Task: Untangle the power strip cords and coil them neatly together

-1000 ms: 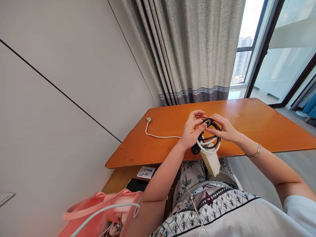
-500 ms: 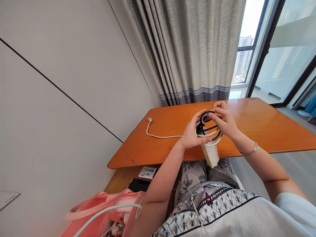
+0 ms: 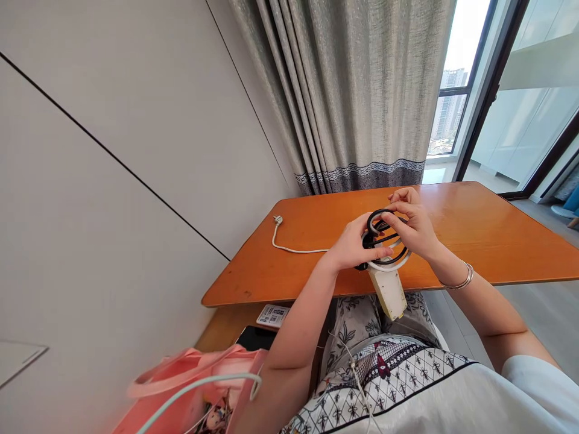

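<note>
A bundle of looped cables, one black [image 3: 384,240] and one white [image 3: 398,265], sits between my hands above the table's front edge. My left hand [image 3: 350,246] is wrapped around the left side of the loops, thumb across the front. At the upper right, my right hand [image 3: 414,229] pinches the black loop between thumb and fingers. Beneath the bundle hangs a yellowed white block [image 3: 389,292], like the end of a power strip, tilted over my lap. A white cord [image 3: 296,251] runs left along the tabletop to a plug [image 3: 278,220]. Part of the loops is hidden by my fingers.
The orange-brown wooden table [image 3: 474,235] spans the view before me. At lower left are a pink bag [image 3: 172,386], a dark flat object [image 3: 257,339] and a white labelled item [image 3: 272,315]. A grey curtain [image 3: 362,90] hangs behind the table, beside the wall.
The loops have tilted and the white block hangs slightly lower. A dark cable end now shows below my left hand. Both hands keep their hold, and the view has shifted slightly.
</note>
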The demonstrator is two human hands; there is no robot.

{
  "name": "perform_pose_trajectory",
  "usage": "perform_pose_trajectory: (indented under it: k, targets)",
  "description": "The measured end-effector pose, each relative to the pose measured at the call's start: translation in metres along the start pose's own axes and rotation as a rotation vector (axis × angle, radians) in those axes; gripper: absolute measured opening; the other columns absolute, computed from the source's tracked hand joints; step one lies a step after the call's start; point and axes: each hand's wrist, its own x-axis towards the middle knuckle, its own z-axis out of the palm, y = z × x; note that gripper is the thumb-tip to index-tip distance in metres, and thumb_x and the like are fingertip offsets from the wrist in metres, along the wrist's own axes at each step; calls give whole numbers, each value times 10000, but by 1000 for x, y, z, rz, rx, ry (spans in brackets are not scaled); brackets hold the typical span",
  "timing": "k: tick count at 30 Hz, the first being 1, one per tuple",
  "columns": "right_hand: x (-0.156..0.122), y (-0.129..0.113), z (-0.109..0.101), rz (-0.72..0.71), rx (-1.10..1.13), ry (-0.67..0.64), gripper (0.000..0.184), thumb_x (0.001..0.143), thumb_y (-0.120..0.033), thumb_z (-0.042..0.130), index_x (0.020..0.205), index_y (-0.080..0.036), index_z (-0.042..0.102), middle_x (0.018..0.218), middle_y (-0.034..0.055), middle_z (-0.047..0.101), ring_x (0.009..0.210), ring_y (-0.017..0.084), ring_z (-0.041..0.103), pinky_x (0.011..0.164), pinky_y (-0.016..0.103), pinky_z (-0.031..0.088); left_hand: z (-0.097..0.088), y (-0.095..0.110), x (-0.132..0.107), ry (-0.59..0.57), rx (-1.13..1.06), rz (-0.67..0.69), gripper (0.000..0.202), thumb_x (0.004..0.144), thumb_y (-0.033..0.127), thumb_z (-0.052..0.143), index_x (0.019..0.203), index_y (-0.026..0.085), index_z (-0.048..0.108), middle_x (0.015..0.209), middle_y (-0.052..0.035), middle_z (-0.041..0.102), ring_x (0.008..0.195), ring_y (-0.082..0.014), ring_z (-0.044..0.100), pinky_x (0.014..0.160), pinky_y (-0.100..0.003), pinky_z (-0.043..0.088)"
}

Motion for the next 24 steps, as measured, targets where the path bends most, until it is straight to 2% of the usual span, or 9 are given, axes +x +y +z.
perform_pose_trajectory:
  k: [3,7,11,14,16,18,21,24]
  targets:
    - [2,-9,-5,-26,-59,-85,194,909,-306,614,817,-211,757,914,69,535,972,235,526,900,442,459,6,3,-4,17,-61,-44,606,662,436,838,1152,144,633,1052,-97,699,947,-237,673,825,-351,568]
    - [5,-14,-8,-69,-103,-169,226,913,-302,612,774,-209,764,904,66,536,957,236,529,923,469,436,13,7,-6,37,9,-120,442,633,298,832,998,139,640,898,-46,686,833,-188,659,738,-298,565]
    - [6,-5,-6,-36,-52,-204,206,898,-305,634,778,-213,773,901,62,536,985,237,539,910,449,458,12,3,-3,11,96,-166,352,628,273,814,904,150,634,773,1,662,729,-163,646,655,-265,535]
    - [8,4,-3,1,-1,-182,194,884,-326,657,772,-223,776,893,55,531,982,229,540,909,437,472,8,-5,1,3,60,-175,323,635,298,815,858,147,637,750,4,666,738,-173,655,693,-285,536]
    - [13,7,-2,16,12,-155,187,874,-342,673,766,-233,779,887,48,527,961,218,536,915,435,474,4,-11,4,-11,-60,-157,377,640,339,830,908,138,655,844,-32,704,841,-210,679,793,-330,550]
    - [20,8,-2,34,31,-119,184,866,-362,686,765,-242,782,881,40,524,937,205,533,921,429,478,0,-16,6,-4,-213,-126,534,643,411,849,1063,141,659,1045,-93,722,1020,-266,676,923,-387,531]
    - [30,6,-5,52,65,-79,183,851,-386,705,767,-243,781,882,34,536,924,194,541,931,421,481,-5,-25,6,39,-392,-46,777,665,593,809,1292,191,590,1362,-151,609,1302,-334,543,1078,-448,444]
    - [38,3,-9,66,73,-36,172,833,-394,725,776,-240,777,890,34,559,942,200,557,931,423,477,-6,-38,0,55,-438,14,973,629,711,773,1427,236,485,1527,-151,458,1446,-355,376,1164,-466,349]
